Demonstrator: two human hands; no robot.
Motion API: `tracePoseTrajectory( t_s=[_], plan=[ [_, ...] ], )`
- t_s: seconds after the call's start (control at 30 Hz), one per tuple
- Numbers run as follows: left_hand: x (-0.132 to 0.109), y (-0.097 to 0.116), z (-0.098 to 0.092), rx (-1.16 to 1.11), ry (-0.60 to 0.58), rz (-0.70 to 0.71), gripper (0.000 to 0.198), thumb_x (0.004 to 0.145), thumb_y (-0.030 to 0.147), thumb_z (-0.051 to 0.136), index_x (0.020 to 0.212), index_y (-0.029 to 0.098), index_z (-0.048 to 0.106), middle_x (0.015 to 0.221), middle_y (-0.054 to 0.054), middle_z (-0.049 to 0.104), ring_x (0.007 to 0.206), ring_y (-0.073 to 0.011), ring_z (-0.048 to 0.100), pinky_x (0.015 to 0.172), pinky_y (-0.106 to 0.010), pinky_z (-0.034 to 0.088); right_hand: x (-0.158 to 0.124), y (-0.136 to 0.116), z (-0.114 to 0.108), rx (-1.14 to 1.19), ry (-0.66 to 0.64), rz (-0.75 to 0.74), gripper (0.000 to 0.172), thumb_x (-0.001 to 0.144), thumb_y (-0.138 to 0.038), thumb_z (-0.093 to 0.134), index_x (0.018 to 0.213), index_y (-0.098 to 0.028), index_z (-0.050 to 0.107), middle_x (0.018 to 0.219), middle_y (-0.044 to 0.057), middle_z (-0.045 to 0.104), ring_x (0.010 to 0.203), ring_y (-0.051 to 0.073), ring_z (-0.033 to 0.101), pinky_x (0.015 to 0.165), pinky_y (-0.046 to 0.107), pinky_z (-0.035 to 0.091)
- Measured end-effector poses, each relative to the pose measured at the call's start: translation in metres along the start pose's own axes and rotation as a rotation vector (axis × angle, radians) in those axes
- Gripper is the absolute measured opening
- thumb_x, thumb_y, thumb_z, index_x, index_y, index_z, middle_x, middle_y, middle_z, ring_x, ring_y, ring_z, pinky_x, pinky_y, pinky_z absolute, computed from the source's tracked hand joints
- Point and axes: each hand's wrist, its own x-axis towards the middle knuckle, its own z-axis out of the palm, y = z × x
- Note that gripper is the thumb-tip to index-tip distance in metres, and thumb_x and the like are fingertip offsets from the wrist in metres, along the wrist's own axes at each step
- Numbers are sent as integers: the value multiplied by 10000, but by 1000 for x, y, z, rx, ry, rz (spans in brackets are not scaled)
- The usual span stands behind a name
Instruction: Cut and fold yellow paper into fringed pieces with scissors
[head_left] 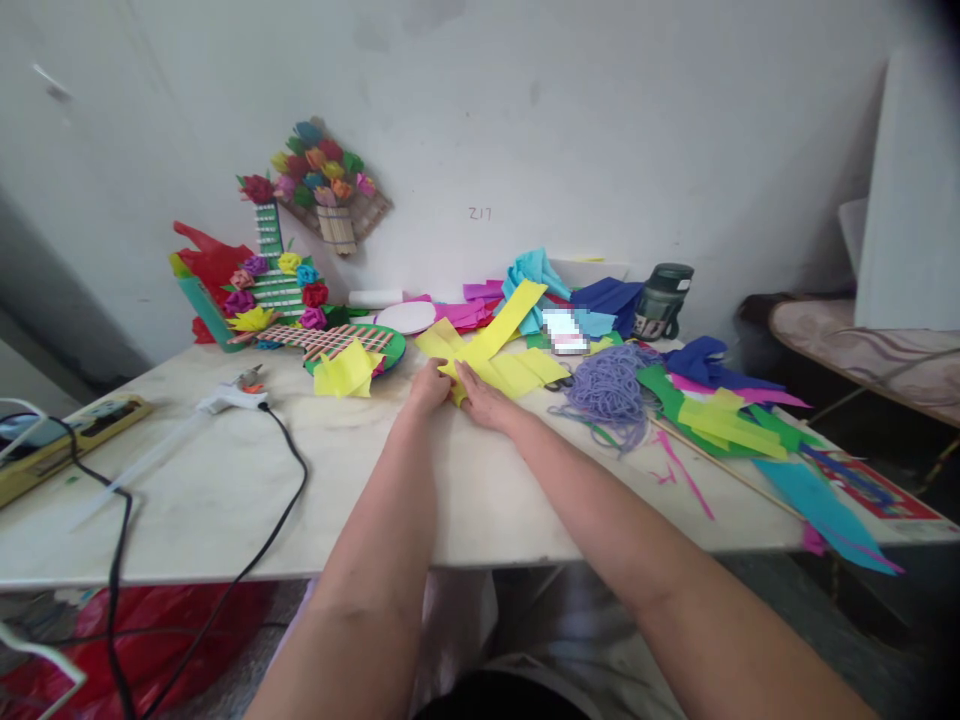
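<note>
Evidently, both hands meet at the yellow paper [454,397] near the middle of the desk [360,480]: the left hand [430,387] on its left side, the right hand [486,402] just beside, fingertips close together. The left grip is curled inward, the right one flatter, its fingers reaching over the paper; whether either truly pinches it, I cannot tell. Beyond the fingertips, a long yellow strip [508,320] points away and to the right, its long axis slanting across other yellow sheets [529,368]. The right hand seems nearer those sheets, with purple yarn [609,385] farther right.
</note>
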Motion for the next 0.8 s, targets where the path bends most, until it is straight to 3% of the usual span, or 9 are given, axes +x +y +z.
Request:
tracePoseTrajectory(
  t_s=[0.1, 0.2, 0.37, 0.53, 0.8],
  plan=[
    [-10, 7, -7, 121, -24, 115, 594, 601, 94, 471, 1184, 201, 472, 1131, -62, 574, 927, -190, 568, 766, -273, 435, 1, 1, -2, 45, 15, 28, 799, 745, -118, 452, 1396, -173, -7, 1451, 148, 17, 1277, 281, 246, 983, 458, 294],
    [-16, 15, -12, 221, -112, 149, 610, 605, 87, 450, 1196, 238, 482, 1130, -52, 574, 992, -213, 533, 802, -296, 416, 1, 0, -4, 94, 38, 38, 855, 719, -107, 497, 1394, -181, -23, 1451, 151, 3, 1285, 278, 226, 990, 446, 290],
    [-15, 18, -14, 269, -227, 195, 567, 601, 83, 418, 1119, 274, 547, 1069, -21, 597, 950, -191, 543, 766, -271, 418, 0, -1, -9, 152, 61, 87, 961, 677, -154, 598, 1391, -190, -44, 1447, 163, -39, 1294, 271, 204, 1007, 428, 264],
    [-13, 14, -15, 234, -243, 235, 577, 579, 71, 423, 1102, 272, 559, 1079, -4, 588, 927, -171, 541, 725, -237, 417, 2, 2, -8, 182, 82, 91, 961, 670, -166, 619, 1392, -182, -14, 1447, 168, -16, 1320, 249, 97, 1034, 416, 207],
    [-17, 17, -16, 222, -234, 166, 452, 608, 114, 495, 1024, 264, 588, 785, 10, 622, 699, -139, 559, 615, -225, 430, 7, 12, -3, 213, 141, 74, 870, 707, -81, 511, 1391, -223, -8, 1456, 116, -28, 1325, 222, 18, 1043, 453, 165]
  ],
)
